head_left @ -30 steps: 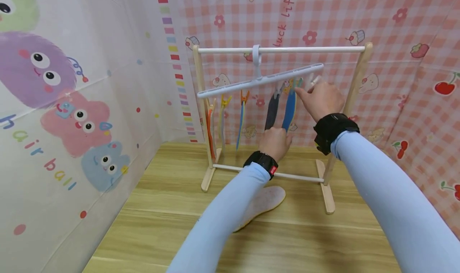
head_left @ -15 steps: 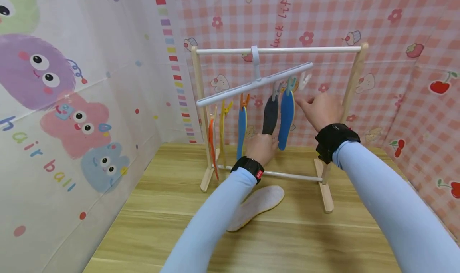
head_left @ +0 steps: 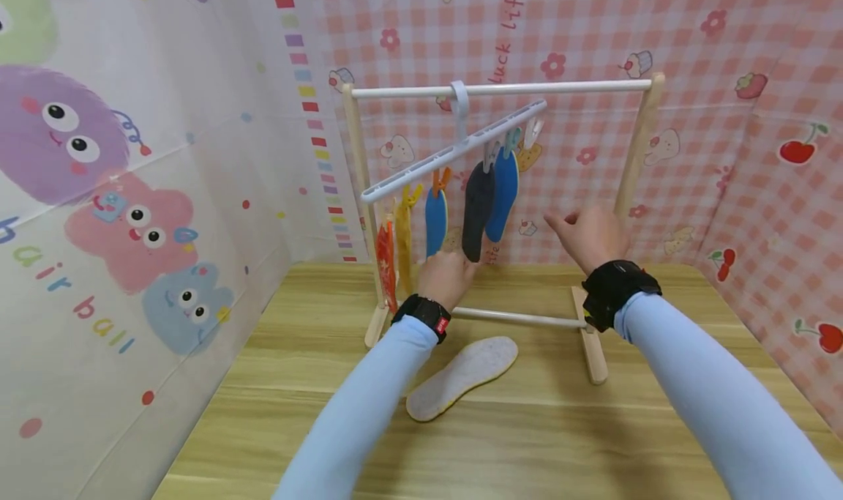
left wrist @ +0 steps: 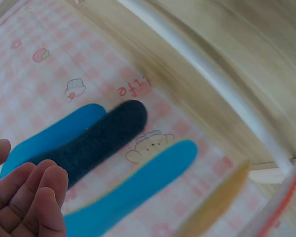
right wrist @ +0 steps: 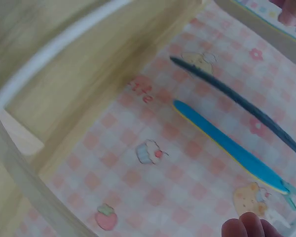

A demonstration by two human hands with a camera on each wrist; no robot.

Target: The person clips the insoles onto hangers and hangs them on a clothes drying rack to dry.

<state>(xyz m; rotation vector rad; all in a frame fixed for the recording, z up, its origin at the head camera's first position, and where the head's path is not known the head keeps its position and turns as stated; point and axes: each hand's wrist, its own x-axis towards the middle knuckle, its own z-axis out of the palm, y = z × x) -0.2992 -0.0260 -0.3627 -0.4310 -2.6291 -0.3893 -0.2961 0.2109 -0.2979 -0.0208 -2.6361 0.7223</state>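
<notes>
My left hand point(head_left: 448, 277) is just below the lower ends of a dark grey insole point(head_left: 478, 211) and a blue insole point(head_left: 435, 222). In the left wrist view its fingers are loosely bent, the thumb apart, with nothing held. Another blue insole point(head_left: 503, 192) hangs from a teal clip point(head_left: 511, 141). My right hand point(head_left: 596, 236) is in the air right of it, holding nothing. All these hang from a light blue clip hanger point(head_left: 454, 151), tilted with its right end up. A white clip point(head_left: 533, 132) at that end carries nothing.
The hanger hooks over the white top bar point(head_left: 560, 88) of a wooden-legged rack. Yellow point(head_left: 403, 244) and orange-red point(head_left: 385, 258) pieces hang at its left end. A pale grey insole point(head_left: 461, 379) lies on the wooden table point(head_left: 560, 441) in front. Printed cloth walls stand behind and beside.
My left hand has come away from the right-hand blue insole and moved left and down. My right hand has dropped away from the white clip. The hanger tilts more and its insoles have swung round.
</notes>
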